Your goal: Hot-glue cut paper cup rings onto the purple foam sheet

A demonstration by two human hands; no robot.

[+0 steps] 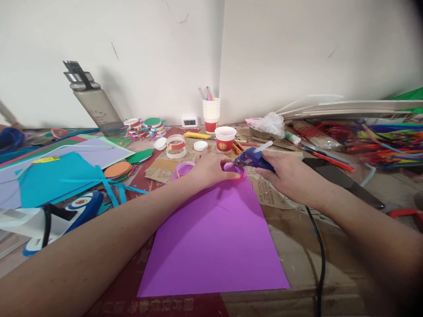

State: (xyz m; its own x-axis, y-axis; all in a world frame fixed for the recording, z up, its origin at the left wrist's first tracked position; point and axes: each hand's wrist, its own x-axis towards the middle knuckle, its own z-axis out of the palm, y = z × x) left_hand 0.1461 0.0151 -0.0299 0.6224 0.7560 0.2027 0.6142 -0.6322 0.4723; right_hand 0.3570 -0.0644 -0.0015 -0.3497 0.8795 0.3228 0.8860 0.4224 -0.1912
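Note:
Purple paper (214, 246) lies in front of me on the cardboard-covered table. At its far edge, my left hand (211, 169) pinches a ring cut from a red and white paper cup (240, 175), which stands on the paper. My right hand (280, 169) grips a blue hot glue gun (249, 158) with a whitish glue stick poking out of its back. The nozzle points left, at the ring's rim; whether it touches cannot be made out. A second cup ring (183, 168) stands on the paper left of my left hand, partly hidden by my forearm.
Behind stand a paper cup (225, 138), a cup stack with pens (211, 112), a small clock (189, 121) and another cup ring (176, 146). Coloured sheets (56, 176) and a tall bottle (95, 105) are left. A phone (340, 180) and black cord (320, 259) lie right.

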